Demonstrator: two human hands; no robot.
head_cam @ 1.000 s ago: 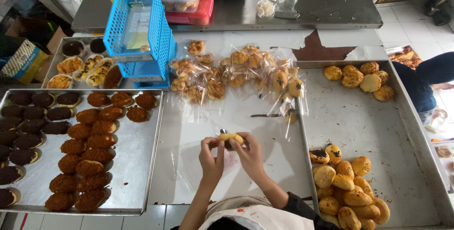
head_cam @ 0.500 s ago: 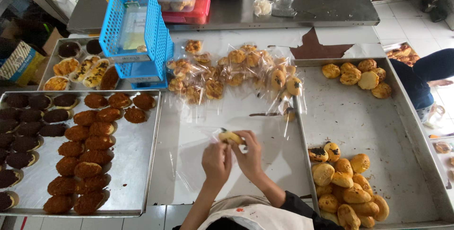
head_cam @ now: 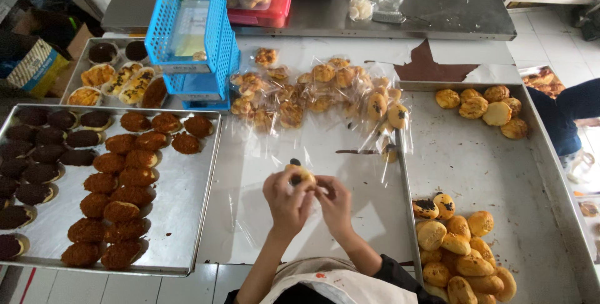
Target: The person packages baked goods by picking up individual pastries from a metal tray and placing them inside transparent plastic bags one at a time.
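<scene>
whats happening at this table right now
A person holds one small golden round bun in both hands, left hand and right hand, above the white tabletop. The right metal tray holds unwrapped golden buns; clear-bagged buns lie farther up the table. The left metal tray holds brown crumb-topped pastries, beside a blue plastic basket.

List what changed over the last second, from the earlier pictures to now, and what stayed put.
Little changed. Both hands kept hold of the golden bun over the table: the left hand and right hand drew closer together around it and shifted their fingers slightly. Nothing was picked up or let go. The bagged buns, the tray of brown pastries, the tray of golden buns and the blue basket stayed where they were.
</scene>
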